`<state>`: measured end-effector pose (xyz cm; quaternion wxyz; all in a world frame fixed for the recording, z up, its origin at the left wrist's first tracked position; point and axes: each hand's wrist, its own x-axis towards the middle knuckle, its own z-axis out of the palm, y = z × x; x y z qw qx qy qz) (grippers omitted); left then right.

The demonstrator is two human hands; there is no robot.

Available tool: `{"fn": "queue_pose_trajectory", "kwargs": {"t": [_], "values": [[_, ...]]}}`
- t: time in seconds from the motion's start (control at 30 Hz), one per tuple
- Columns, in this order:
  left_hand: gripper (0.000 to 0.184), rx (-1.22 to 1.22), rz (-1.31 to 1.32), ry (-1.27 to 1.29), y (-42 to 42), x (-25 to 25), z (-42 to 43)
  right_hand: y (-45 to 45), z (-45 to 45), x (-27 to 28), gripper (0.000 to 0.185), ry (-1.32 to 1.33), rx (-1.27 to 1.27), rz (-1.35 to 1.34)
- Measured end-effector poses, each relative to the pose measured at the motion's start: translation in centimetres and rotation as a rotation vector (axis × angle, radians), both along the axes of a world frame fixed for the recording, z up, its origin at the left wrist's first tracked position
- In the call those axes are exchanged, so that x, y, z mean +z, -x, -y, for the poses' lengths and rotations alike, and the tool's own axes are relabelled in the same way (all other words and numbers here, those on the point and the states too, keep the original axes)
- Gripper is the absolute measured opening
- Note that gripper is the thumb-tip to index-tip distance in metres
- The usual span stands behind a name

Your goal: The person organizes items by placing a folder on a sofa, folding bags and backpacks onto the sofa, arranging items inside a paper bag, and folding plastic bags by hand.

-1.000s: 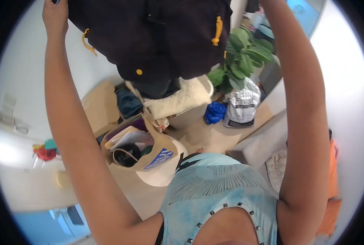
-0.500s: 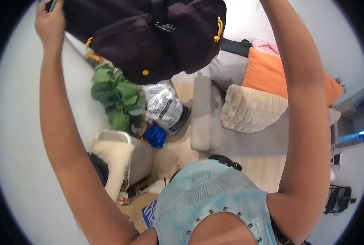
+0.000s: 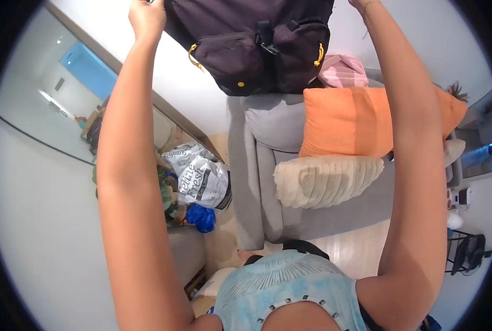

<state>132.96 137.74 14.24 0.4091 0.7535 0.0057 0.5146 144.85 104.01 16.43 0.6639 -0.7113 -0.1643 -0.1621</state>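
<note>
A dark backpack with yellow zip pulls and a small round yellow badge hangs raised at the top of the head view, its upper part cut off by the frame. My left hand is closed at the bag's upper left edge; its fingertips are partly out of frame. At the top edge, to the right of the backpack, only the base of my right hand shows, with a thin bracelet on the wrist. Its fingers are out of view.
Below the bag stands a grey sofa with an orange cushion, a ribbed cream cushion and a pink item. Cat litter bags, a blue plastic bag and a leafy plant are at the left.
The view has turned, and the backpack now appears further right, over the sofa. My left hand has moved right with it. The base of my right hand has come into view.
</note>
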Motion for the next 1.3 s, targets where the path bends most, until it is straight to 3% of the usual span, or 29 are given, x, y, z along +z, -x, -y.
{"fn": "queue_pose_trajectory", "kwargs": {"t": [0.13, 0.3, 0.47, 0.53, 0.57, 0.6, 0.67, 0.7, 0.73, 0.8, 0.83, 1.03, 1.1, 1.23, 1.3], "values": [[0.036, 0.241, -0.196, -0.218, -5.6, -3.8, -0.7, -5.4, 0.7, -4.3, 0.021, 0.008, -0.01, -0.112], [0.036, 0.24, -0.327, -0.123, -12.4, -8.9, -1.2, -12.6, 0.3, -11.5, 0.024, -0.055, -0.001, -0.27], [0.037, 0.285, -0.271, -0.105, -14.6, -9.6, -1.6, -14.2, -0.7, -13.0, 0.038, -0.164, 0.005, -0.218], [0.049, 0.178, -0.43, 0.012, -15.1, -9.1, -2.0, -15.3, -0.7, -14.0, 0.042, -0.156, 0.051, -0.207], [0.049, 0.181, -0.436, 0.013, -15.0, -9.7, -1.8, -15.7, -0.8, -14.4, 0.047, -0.151, 0.092, -0.189], [0.062, 0.23, -0.329, 0.003, -15.1, -10.7, -1.7, -14.4, -1.9, -14.4, 0.047, -0.152, 0.093, -0.192], [0.093, 0.235, -0.26, 0.0, -12.8, -11.4, 0.8, -7.7, -6.0, -14.3, 0.048, -0.315, -0.189, 0.242], [0.079, 0.329, -0.117, -0.116, -11.6, -13.1, 2.0, -5.4, -5.4, -15.7, 0.053, 0.017, -0.232, 0.402], [0.079, 0.378, -0.028, -0.423, -10.2, -16.0, 2.5, -3.0, -4.7, -17.1, 0.06, 0.303, -0.298, 0.595], [0.06, 0.201, -0.233, -0.814, -6.5, -20.8, 5.0, -2.1, -3.2, -21.9, 0.084, 1.073, -0.172, 0.698], [0.061, 0.197, -0.176, -1.039, -5.7, -22.9, 6.1, -1.9, -3.5, -23.4, 0.096, 1.147, -0.079, 0.686], [0.054, 0.447, -0.684, -0.899, -10.6, -23.8, 7.7, -7.4, -6.0, -25.8, 0.074, 1.316, -0.349, 0.59], [0.05, 0.371, -0.944, -0.854, -11.9, -23.6, 6.9, -8.3, -6.6, -26.8, 0.07, 1.474, -0.344, 0.407], [0.052, 0.393, -1.065, -0.907, -12.1, -24.1, 5.7, -8.4, -7.0, -27.3, 0.063, 1.549, -0.402, 0.377], [0.053, 0.321, -0.904, -0.984, -10.7, -25.0, 4.9, -7.8, -6.5, -25.8, 0.058, 1.426, -0.024, 0.016]]}}
